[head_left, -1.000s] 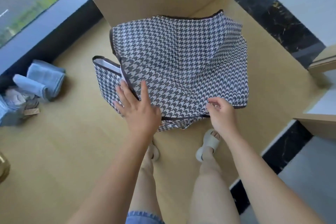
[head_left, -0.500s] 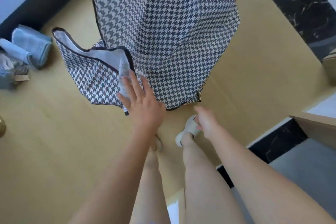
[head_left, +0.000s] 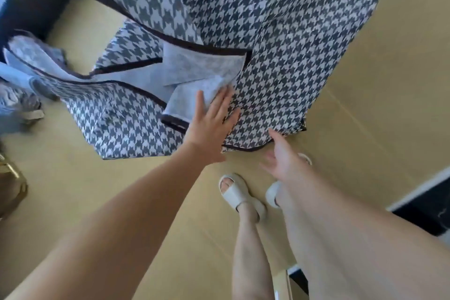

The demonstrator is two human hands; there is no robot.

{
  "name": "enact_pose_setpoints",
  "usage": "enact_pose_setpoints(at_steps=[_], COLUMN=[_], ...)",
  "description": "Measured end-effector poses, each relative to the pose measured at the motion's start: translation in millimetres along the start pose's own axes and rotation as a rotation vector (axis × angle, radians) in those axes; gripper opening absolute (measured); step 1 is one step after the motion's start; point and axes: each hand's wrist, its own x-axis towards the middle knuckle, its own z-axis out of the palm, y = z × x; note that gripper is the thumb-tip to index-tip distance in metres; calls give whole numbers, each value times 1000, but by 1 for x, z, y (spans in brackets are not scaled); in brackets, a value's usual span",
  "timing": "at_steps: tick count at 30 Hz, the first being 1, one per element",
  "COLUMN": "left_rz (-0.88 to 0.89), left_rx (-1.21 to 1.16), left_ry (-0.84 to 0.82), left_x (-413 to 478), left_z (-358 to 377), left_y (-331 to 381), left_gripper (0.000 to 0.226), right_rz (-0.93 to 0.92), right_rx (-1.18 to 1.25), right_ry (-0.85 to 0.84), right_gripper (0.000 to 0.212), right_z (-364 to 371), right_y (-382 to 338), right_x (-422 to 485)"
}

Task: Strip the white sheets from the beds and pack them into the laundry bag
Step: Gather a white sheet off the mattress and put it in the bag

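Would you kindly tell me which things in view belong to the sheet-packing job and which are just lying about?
Job in hand:
houndstooth laundry bag, spread on the floor
left hand, flat on the bag
right hand, open by the bag's near edge
No white sheets show.

Lying about:
blue cloths, far left
brass-coloured object, left edge

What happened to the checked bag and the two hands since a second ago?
The bag has opened up: a flap swung out to the left, showing its pale lining. The right hand let go of the near edge it was pinching and now hangs open beside it. The left hand stays flat on the bag, and the bag stays on the floor.
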Motion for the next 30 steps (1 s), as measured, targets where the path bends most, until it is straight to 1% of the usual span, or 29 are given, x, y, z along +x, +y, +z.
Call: enact_pose_setpoints(at_steps=[2,3,4,6,8,9,10,11,12,14,15,17,18,19,20,21,23,24,25,26,27,28,30], left_rz=[-11,-32,-60,-101,-102,-89,-76,-65,-60,-41,-12,85,115,114,77,10,-116,-141,-144,-124,-90,-53,-46], left_rx=[109,124,119,67,-1,-23,-43,-66,-104,-258,-358,-541,-581,-586,-598,-630,-731,-815,-914,-1003,-1064,-1070,-981], left_ry=[-36,-53,-66,-64,-62,-68,-79,-94,-104,-75,-22,162,265,368,456,533,619,619,570,457,332,242,168], left_x=[26,37,45,56,58,58,56,53,49,38,30,12,4,-2,-6,-9,-18,-23,-31,-39,-45,-49,-54], left_z=[21,31,39,46,45,44,41,36,28,6,-7,-36,-48,-57,-65,-72,-94,-106,-118,-129,-138,-147,-167], left_y=[-2,-3,-4,-6,-7,-7,-8,-9,-9,-9,-6,2,8,13,16,14,-1,-14,-27,-40,-51,-62,-78], left_gripper=[118,115,109,86,66,60,56,55,56,69,76,88,92,90,82,68,41,32,26,19,15,16,20], right_rz=[1,-7,-21,-63,-84,-88,-106,-133,-163,-248,-289,-409,-493,-590,-676,-742,-787,-780,-755,-715,-675,-638,-647], right_rx=[12,12,21,92,258,337,366,354,339,318,298,232,181,118,48,-29,-147,-177,-178,-161,-137,-104,-26], right_ry=[24,27,13,-27,-126,-172,-183,-153,-98,17,61,125,131,108,65,-2,-133,-163,-169,-166,-171,-187,-205], right_gripper=[66,65,66,63,48,37,28,22,22,33,38,46,46,45,44,42,29,20,13,14,21,25,17], right_z=[0,-1,0,1,5,9,11,13,15,15,15,13,12,11,10,8,3,0,-2,-4,-3,1,13], right_y=[-1,-3,-5,-9,-14,-17,-22,-26,-30,-40,-44,-51,-53,-54,-55,-57,-63,-68,-73,-79,-84,-90,-97], right_x=[25,37,45,60,64,62,60,57,53,37,23,-17,-41,-67,-94,-117,-151,-162,-168,-173,-177,-182,-191])
